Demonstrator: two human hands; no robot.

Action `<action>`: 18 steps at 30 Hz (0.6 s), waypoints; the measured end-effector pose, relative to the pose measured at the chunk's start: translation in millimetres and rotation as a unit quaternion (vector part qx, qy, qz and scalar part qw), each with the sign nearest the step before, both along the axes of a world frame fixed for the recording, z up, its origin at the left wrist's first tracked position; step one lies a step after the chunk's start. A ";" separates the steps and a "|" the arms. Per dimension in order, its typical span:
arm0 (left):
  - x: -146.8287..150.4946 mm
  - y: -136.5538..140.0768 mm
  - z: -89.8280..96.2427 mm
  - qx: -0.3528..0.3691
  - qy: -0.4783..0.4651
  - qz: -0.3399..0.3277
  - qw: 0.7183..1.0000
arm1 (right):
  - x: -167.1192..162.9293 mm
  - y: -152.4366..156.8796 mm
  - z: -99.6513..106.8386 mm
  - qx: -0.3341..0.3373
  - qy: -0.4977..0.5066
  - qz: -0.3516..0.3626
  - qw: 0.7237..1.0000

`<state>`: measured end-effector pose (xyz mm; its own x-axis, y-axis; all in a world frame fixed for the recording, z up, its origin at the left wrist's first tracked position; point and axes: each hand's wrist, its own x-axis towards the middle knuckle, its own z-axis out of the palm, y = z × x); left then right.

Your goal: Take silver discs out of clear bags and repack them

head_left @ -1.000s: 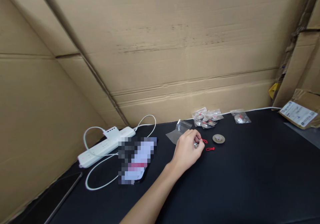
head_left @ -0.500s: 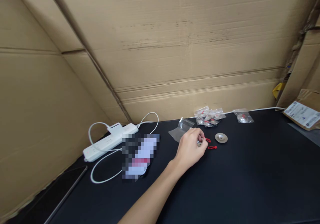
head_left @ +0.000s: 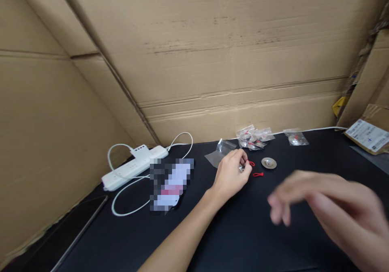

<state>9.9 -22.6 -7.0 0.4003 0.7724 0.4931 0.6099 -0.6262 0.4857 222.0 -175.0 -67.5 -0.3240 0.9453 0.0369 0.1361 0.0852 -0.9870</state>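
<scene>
My left hand [head_left: 232, 168] is closed, thumb and fingers pinching a small shiny finger cymbal [head_left: 241, 169], mostly hidden behind the fingers. A red cord loop [head_left: 251, 163] shows right at the fingertips; whether it is held I cannot tell. Just beyond lies a second red cord loop [head_left: 258, 174] on the black table. A round domed finger cymbal [head_left: 269, 163] with a centre hole rests flat to its right. My right hand [head_left: 319, 201] is over the table at the right, blurred by motion, fingers bent downward and apart from the thumb, with nothing visible in it.
Behind my left hand lies a clear plastic bag [head_left: 214, 157]. Several bagged cymbals [head_left: 253, 138] and one separate bag [head_left: 296, 137] lie along the cardboard wall [head_left: 212, 61]. A white power strip [head_left: 135, 168], cables, a pixelated phone-like object [head_left: 173, 187] and a labelled parcel [head_left: 369, 136] stand around.
My right hand has come into view from the right. My left hand stays in nearly the same place, still pinching the cymbal. The view has shifted slightly.
</scene>
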 end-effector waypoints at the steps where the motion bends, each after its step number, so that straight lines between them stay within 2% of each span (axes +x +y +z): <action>1: -0.5 0.6 0.7 -0.006 0.001 0.010 1.000 | -3.0 25.3 22.2 0.080 -0.051 0.018 0.995; 2: -1.1 1.3 1.3 -0.014 0.002 0.022 1.000 | -6.8 50.7 42.7 0.163 -0.114 0.019 0.980; 4: -3.0 3.2 2.3 -0.029 0.009 0.050 0.998 | -14.4 95.3 72.2 0.319 -0.240 0.025 0.917; 6: -5.3 5.2 3.0 -0.041 0.019 0.073 0.996 | -18.9 123.8 80.4 0.418 -0.335 0.046 0.843; 8: -7.2 6.8 3.9 -0.050 0.028 0.083 0.995 | -19.8 135.5 70.6 0.450 -0.398 0.054 0.798; 10: -8.4 7.6 5.2 -0.056 0.032 0.084 0.994 | -19.1 136.3 54.7 0.447 -0.414 0.049 0.791; 12: -8.5 7.8 6.8 -0.056 0.029 0.079 0.995 | -18.7 133.2 43.2 0.438 -0.414 0.047 0.797; 18: -4.6 6.2 8.0 -0.027 0.010 0.053 0.998 | -21.5 128.7 42.3 0.425 -0.396 0.027 0.814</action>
<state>5.3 -16.4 1.0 0.3245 0.8362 0.4421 0.6803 -0.5311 0.5051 200.5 -46.3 -25.2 -0.6041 0.6718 0.4286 0.6749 0.7173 -0.1732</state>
